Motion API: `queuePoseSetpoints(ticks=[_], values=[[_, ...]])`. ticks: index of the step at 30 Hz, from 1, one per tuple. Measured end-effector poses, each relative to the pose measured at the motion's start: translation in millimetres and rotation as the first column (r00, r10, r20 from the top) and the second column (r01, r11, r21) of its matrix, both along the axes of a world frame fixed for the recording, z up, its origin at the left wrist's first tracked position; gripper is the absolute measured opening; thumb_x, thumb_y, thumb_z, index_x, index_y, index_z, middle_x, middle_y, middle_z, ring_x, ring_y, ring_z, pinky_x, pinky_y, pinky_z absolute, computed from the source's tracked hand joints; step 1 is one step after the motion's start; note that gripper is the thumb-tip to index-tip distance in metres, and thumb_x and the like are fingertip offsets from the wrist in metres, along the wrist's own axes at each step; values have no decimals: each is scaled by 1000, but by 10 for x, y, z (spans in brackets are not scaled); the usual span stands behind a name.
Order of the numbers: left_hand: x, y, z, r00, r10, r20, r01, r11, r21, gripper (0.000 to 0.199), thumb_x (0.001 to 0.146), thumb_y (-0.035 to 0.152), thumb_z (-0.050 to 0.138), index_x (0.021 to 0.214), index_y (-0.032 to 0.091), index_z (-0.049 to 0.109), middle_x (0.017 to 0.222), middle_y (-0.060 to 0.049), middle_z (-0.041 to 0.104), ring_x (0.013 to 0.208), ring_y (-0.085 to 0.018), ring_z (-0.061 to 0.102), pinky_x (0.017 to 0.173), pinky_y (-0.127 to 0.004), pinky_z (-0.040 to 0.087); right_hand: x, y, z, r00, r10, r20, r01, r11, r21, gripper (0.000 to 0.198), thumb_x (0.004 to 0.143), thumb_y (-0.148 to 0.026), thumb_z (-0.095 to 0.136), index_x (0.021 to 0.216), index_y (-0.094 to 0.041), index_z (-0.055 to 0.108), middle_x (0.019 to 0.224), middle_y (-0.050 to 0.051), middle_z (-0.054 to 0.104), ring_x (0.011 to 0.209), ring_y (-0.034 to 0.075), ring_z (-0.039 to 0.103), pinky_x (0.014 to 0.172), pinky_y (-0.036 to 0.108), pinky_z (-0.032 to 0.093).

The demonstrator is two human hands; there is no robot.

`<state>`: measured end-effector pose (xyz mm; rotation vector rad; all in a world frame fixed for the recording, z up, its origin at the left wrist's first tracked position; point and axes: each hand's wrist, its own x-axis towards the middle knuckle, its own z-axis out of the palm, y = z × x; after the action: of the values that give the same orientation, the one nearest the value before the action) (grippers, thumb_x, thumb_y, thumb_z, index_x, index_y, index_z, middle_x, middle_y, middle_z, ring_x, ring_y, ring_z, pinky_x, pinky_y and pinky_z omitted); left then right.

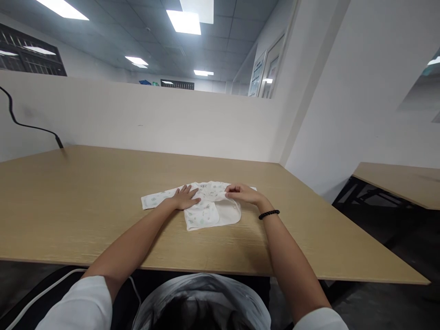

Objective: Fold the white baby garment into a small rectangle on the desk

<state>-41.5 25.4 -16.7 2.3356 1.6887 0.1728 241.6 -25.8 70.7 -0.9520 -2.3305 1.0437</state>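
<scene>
A small printed white garment (203, 219) is laid on the bench (103, 206), its neckline pointed toward 12 o'clock and its hem toward 6. The longer axis is set roughly from 9 to 3 o'clock, with one sleeve (156, 200) stretched out toward 9 and the other mostly covered at 3. On the 9 o'clock side, the cloth is pressed by the left hand (184, 199), palm down, its fingers spread wide and aimed toward 1 o'clock. At about 2 o'clock, an edge of the front is pinched by the right hand (243, 193), its fingers drawn narrow; below them, plain white cloth is exposed.
</scene>
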Motion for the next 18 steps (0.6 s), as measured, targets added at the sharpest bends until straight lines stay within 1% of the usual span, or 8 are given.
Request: queuePoseSetpoints(ticks=[2, 4, 7, 9, 11, 13, 16, 18], values=[[-9, -12, 19, 1000, -12, 0, 12, 1000, -10, 73, 87, 62, 38, 149, 26, 28, 157, -13, 14, 145, -35, 6, 113, -56, 6, 10, -31, 26, 999, 14, -44, -15, 999, -39, 20, 82, -35, 63, 80, -16, 67, 76, -1, 60, 70, 12, 52, 62, 21, 38], [-19, -32, 59, 999, -45, -11, 45, 999, -21, 72, 86, 59, 41, 149, 26, 27, 157, -14, 13, 145, -35, 7, 113, -56, 8, 12, -45, 18, 994, 106, -36, -110, 985, -135, 21, 78, -35, 69, 84, -15, 70, 80, 1, 63, 74, 12, 54, 67, 21, 41], [-26, -61, 147, 994, -93, -57, 93, 996, -17, 72, 85, 55, 45, 149, 27, 26, 157, -14, 13, 145, -35, 9, 112, -57, 11, 3, -20, -47, 949, 302, 90, -254, 901, -352, 33, 75, -39, 74, 97, -14, 73, 86, 4, 67, 76, 13, 58, 70, 22, 45], [-16, -73, 206, 988, -130, -88, 132, 991, 12, 73, 85, 57, 44, 149, 28, 25, 158, -13, 13, 145, -34, 9, 112, -58, 11, -11, 30, -106, 926, 346, 153, -262, 879, -399, 40, 77, -44, 72, 105, -14, 72, 85, 6, 68, 73, 13, 59, 67, 22, 46], [9, -88, 247, 980, -177, -87, 181, 982, 48, 71, 88, 62, 37, 150, 29, 23, 158, -11, 14, 145, -33, 9, 113, -57, 10, -33, 99, -168, 958, 247, 144, -197, 935, -295, 42, 83, -49, 65, 106, -14, 71, 85, 7, 67, 73, 14, 60, 67, 24, 48], [44, -119, 264, 975, -212, -65, 216, 974, 61, 73, 90, 67, 26, 151, 27, 18, 158, -10, 13, 146, -31, 6, 113, -56, 9, -63, 168, -245, 996, 40, 79, -33, 995, -92, 43, 89, -52, 55, 106, -16, 70, 95, 9, 67, 84, 17, 61, 76, 28, 50], [77, -190, 267, 959, -274, -73, 274, 962, -8, 87, 85, 76, 26, 153, 24, 11, 158, -12, 7, 146, -32, 0, 114, -56, 4, -114, 229, -406, 982, -177, 64, 168, 977, 130, 47, 92, -52, 48, 124, -20, 61, 127, 10, 58, 115, 23, 54, 98, 35, 43], [70, -229, 278, 938, -332, -98, 325, 942, -84, 96, 79, 80, 35, 153, 25, 7, 158, -12, 3, 146, -32, -4, 113, -58, -2, -147, 231, -515, 951, -206, 230, 173, 973, 155, 59, 91, -54, 49, 140, -21, 48, 145, 10, 42, 133, 26, 38, 110, 39, 30]])
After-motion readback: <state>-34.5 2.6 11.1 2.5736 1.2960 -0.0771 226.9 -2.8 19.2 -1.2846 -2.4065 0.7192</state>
